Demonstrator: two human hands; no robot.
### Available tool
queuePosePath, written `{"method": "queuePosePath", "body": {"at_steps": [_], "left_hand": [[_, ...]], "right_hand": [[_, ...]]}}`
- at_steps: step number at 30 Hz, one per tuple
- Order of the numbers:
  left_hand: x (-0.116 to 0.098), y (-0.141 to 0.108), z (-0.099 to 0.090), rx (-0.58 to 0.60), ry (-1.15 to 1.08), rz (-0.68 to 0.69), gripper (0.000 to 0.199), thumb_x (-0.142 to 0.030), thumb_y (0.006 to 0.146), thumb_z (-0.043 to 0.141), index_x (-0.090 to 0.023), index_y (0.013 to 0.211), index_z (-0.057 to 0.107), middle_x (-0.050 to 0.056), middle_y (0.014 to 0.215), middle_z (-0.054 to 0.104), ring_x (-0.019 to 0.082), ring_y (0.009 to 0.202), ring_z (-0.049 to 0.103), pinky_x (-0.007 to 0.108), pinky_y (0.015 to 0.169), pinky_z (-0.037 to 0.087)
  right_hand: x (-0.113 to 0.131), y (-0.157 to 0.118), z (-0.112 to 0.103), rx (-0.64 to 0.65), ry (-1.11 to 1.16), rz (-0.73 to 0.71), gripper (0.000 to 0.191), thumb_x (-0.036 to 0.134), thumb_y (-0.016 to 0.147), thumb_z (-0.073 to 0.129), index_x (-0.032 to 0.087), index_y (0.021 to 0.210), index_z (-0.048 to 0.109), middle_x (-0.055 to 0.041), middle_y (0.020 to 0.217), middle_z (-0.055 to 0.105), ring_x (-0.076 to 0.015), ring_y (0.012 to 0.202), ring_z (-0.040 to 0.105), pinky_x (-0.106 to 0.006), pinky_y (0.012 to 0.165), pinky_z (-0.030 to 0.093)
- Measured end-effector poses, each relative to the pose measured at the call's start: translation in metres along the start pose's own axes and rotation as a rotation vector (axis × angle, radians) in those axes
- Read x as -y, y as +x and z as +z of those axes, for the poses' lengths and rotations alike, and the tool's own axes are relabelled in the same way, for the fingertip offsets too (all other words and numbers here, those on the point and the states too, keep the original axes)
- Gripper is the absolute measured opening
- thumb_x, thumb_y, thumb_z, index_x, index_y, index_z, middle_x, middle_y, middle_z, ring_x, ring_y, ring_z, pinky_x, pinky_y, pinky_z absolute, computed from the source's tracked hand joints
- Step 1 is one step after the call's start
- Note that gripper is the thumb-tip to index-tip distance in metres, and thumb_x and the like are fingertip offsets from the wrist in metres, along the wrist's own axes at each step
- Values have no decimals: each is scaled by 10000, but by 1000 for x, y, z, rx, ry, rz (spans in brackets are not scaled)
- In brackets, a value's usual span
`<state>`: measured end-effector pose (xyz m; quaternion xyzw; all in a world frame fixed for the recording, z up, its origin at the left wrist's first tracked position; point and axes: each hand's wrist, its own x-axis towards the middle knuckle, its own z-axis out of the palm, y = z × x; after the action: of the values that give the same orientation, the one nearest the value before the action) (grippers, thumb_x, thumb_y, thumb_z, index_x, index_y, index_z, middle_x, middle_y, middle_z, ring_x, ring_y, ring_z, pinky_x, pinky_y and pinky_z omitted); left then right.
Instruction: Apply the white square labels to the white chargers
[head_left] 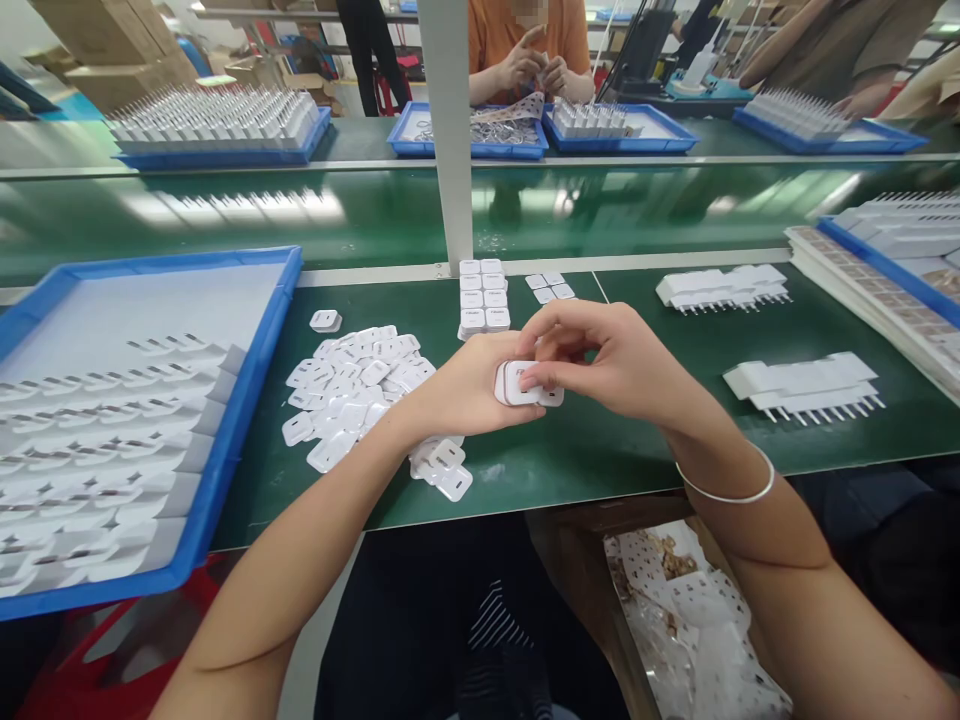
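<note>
The left hand [480,385] is curled around a small bundle of white, rounded-square plastic pieces [513,385], gripping it above the green tabletop [637,455], near the middle of the near edge. The right hand [611,352] meets it there, fingers bent and thumb pressed on the face of the bundle; whether it also pinches one piece cannot be told. A thin white band [727,499] circles the right wrist.

To the left of the hands spreads a loose heap of similar white plastic pieces [352,395], some of them reaching towards the near edge, with a short white stack [325,321] set apart behind it. By the far edge, just beyond the hands, neat white stacks in two columns [484,298] stand beside four flat white squares [543,296].

At the left end, a large blue-rimmed tray [244,420] holds rows of white blocks with metal prongs [112,440]. Towards the right end lie two rows of white pronged blocks, one near the far edge [721,288] and one nearer the near edge [802,383]. Below the near edge, an open brown box [589,570] contains clear plastic bags and white sheets [697,620].
</note>
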<state>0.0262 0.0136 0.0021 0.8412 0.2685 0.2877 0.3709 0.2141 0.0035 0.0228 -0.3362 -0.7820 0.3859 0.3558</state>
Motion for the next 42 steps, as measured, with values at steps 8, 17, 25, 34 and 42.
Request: {"method": "queuePosePath", "body": {"at_steps": [8,17,25,34,42], "left_hand": [[1,1,3,-8,92,54,75,-178,766,723,-178,828,680,4,895,711,177,844,666,281,741,517],[3,0,4,11,85,73,95,-126,767,714,-179,844,698,2,902,719,163,848,657,263,740,510],[2,1,0,-43,7,110,114,-156,762,750,-175,860,697,6,866,712,151,796,646,249,695,489],[-3,-2,-8,-126,29,98,217,-259,755,800,-208,957,736,35,949,735,185,841,670,288,733,518],[-4,-1,-6,-146,40,113,238,-297,760,799,-205,969,731,52,975,729,188,839,672,286,723,524]], "right_hand": [[0,1,-2,62,96,92,243,154,787,750,190,887,532,59,570,615,-92,525,526,-223,509,403],[-1,2,-2,82,135,143,306,167,775,770,209,882,487,78,547,592,-83,501,503,-205,475,352],[0,1,-4,-6,152,86,345,290,796,799,221,904,478,129,462,438,-62,421,392,-204,443,306],[6,-2,-8,-69,186,65,296,278,794,799,224,906,531,128,465,417,-76,406,432,-239,458,369],[8,-2,-7,-46,180,71,332,191,747,814,218,903,523,122,494,422,-71,472,387,-234,496,331]]}}
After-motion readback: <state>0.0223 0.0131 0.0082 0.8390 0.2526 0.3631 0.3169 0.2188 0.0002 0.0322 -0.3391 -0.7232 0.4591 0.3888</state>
